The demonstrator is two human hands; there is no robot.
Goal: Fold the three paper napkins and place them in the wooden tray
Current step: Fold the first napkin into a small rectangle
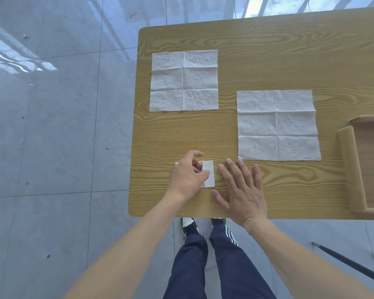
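Two white paper napkins lie unfolded and flat on the wooden table [268, 50]: one at the far left [184, 80], one in the middle right [277, 125]. A third napkin [209, 172], folded small, sits near the front left edge. My left hand [187, 176] covers most of it and pinches it between thumb and fingers. Just to its right, my right hand [241, 190] lies flat on the table with fingers spread, not touching the folded napkin. The wooden tray [350, 167] stands at the right edge, partly cut off, with nothing visible inside.
The table's left and front edges are close to my hands. Below are a grey tiled floor, my legs and shoes, and a dark rod [343, 262] at the lower right.
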